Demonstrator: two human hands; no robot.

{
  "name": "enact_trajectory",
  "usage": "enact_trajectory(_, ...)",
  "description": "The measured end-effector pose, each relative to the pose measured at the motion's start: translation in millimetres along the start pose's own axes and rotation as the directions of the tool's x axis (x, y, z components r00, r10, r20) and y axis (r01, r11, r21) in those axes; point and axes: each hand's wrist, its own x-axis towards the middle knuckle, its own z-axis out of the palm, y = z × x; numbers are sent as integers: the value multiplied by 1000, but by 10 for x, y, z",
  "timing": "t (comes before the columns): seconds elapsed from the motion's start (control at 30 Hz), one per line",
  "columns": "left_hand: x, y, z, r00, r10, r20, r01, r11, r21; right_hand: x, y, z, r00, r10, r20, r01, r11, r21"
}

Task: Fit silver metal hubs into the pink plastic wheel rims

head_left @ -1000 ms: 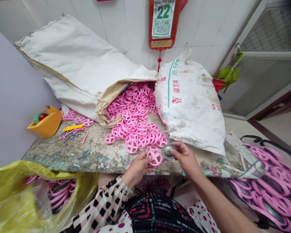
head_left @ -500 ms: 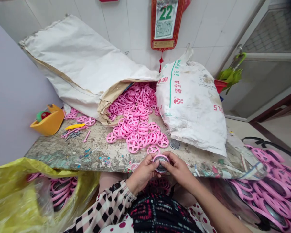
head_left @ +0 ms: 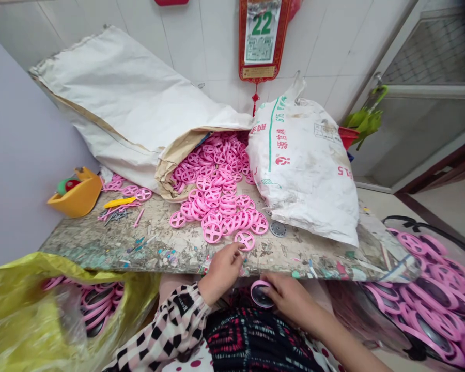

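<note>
Right hand (head_left: 289, 295) gripping a pink-rimmed wheel (head_left: 260, 295) at its side, nearer the lap than the table (head_left: 151, 237): a slack pinch could drop it there! Left hand (head_left: 221, 271) at a pink ring (head_left: 244, 241); gripped or merely touched, can't tell. A clumsy nudge could shove that ring into the pile (head_left: 212, 197) beyond.

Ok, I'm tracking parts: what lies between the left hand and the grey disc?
In the head view, a pink wheel lies between the left hand and the grey disc.
</note>
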Motion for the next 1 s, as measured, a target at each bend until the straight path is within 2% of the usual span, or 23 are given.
enact_trajectory(0.07, 62, -80, -26, 996, 85, -40, -77, 981, 179, -31, 40, -18, 999, -9, -42, 7, 999, -52)
enact_trajectory(0.17, 154, -137, -6, 986, 164, -14, -145, 908, 392, 97, 123, -148, 979, 10, -203, -23, 998, -60)
enact_trajectory(0.27, 205, -96, 29, 985, 168, 38, -162, 823, 545, 371, 214, -367, 914, 32, -405, -128, 969, -212)
enact_trajectory(0.33, 203, -47, 27, 984, 167, 69, -175, 788, 591, 555, 262, -483, 874, 13, -486, -225, 896, -382)
enact_trajectory(0.4, 177, -11, 4, 981, 175, 87, -193, 794, 577, 694, 291, -535, 876, -5, -482, -286, 799, -529)
enact_trajectory(0.47, 148, -1, -28, 984, 159, 83, -178, 831, 527, 772, 311, -537, 909, -21, -416, -274, 720, -637)
enact_trajectory(0.53, 137, -13, -53, 994, 102, 47, -113, 878, 465, 792, 337, -533, 938, -45, -344, -223, 681, -698)
enact_trajectory(0.6, 157, -36, -66, 999, 38, 9, -38, 919, 393, 771, 376, -557, 945, -69, -319, -193, 671, -715)
enact_trajectory(0.67, 202, -59, -66, 1000, -6, 14, 1, 945, 327, 719, 415, -602, 931, -72, -359, -211, 696, -687)
enact_trajectory(0.73, 255, -75, -52, 999, -28, 40, 16, 959, 283, 648, 422, -626, 884, -66, -464, -244, 780, -576)
enact_trajectory(0.8, 295, -79, -20, 998, -45, 38, 35, 972, 233, 577, 372, -578, 813, -49, -580, -205, 909, -363)
enact_trajectory(0.87, 310, -72, 28, 998, -67, 10, 65, 988, 138, 528, 266, -447, 768, -15, -640, -78, 990, -118)
enact_trajectory(0.93, 297, -55, 80, 991, -131, 6, 131, 990, -53, 519, 140, -268, 772, -1, -636, 44, 998, 52)
enact_trajectory(1.0, 259, -28, 114, 964, -248, 100, 267, 899, -346, 542, 34, -104, 778, -38, -627, 117, 989, 85)
